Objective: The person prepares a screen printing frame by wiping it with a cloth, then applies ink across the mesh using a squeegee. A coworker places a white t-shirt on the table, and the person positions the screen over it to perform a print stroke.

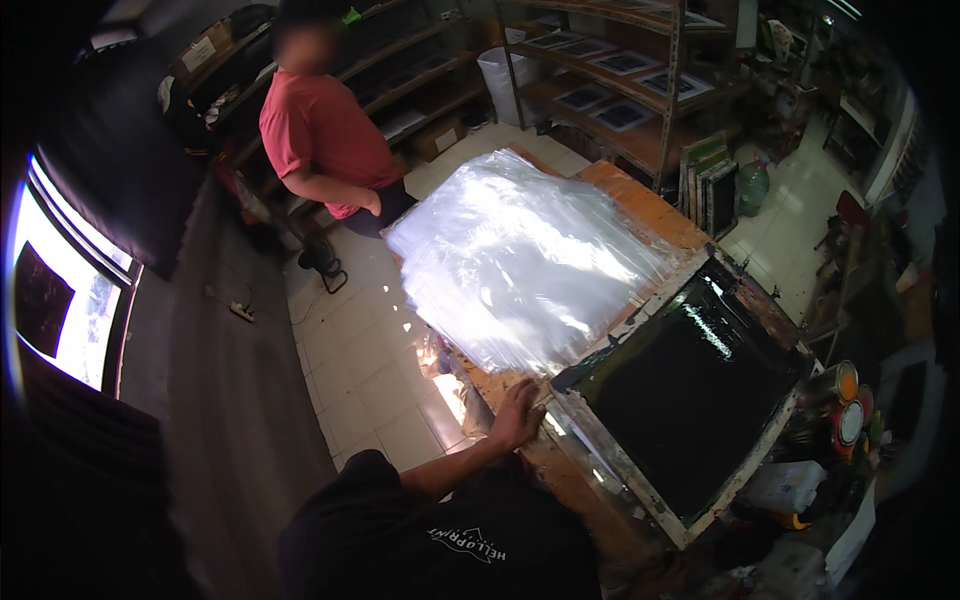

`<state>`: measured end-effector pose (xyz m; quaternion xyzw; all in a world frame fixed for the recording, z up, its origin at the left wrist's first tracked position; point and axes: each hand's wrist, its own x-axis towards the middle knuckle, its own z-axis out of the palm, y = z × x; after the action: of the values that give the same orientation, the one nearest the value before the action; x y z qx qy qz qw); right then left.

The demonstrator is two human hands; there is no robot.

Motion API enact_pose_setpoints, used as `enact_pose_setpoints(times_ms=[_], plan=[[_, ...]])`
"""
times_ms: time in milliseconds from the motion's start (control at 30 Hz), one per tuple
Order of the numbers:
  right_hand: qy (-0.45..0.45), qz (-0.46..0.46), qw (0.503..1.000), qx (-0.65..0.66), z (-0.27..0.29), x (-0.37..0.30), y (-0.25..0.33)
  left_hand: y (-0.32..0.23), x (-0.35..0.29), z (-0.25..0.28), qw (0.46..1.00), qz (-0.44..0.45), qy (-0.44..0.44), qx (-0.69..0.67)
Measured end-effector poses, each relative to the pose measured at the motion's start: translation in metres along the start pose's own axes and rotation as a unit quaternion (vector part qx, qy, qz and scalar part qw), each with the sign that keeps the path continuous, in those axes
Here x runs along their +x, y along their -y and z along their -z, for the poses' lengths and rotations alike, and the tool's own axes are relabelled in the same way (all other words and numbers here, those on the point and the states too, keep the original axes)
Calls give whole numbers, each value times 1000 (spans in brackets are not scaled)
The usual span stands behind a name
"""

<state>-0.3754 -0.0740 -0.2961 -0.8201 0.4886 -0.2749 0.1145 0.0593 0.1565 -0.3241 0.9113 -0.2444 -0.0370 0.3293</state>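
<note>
My left hand [516, 416] rests at the near edge of the wooden table [640, 205], its fingers stretched forward and a little apart. It lies beside the left corner of a screen-printing frame [668, 512], and nothing shows in its grasp. Dark, wet-looking ink covers the mesh [690, 400] inside that frame, with a glossy streak near the far end. Just beyond my fingers, a broad stack of clear plastic sheets [520, 250] spreads over the table and shines in the light. I cannot see my right hand.
A person in a red shirt [330, 135] stands beyond the table at the left. Metal shelves [600, 70] hold flat prints at the back. Paint cans [848, 420] and a white container [788, 487] sit right of the frame. Several frames [708, 185] lean by the shelves.
</note>
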Motion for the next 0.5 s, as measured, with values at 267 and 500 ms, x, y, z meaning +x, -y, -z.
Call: enact_pose_setpoints(times_ms=[267, 500], plan=[[57, -44, 993, -93, -4, -4, -9, -103, 38, 134, 951, -24, -294, -93], [90, -75, 988, -104, 1, -5, -10, -305, 85, 366, 807, -426, -409, -39]])
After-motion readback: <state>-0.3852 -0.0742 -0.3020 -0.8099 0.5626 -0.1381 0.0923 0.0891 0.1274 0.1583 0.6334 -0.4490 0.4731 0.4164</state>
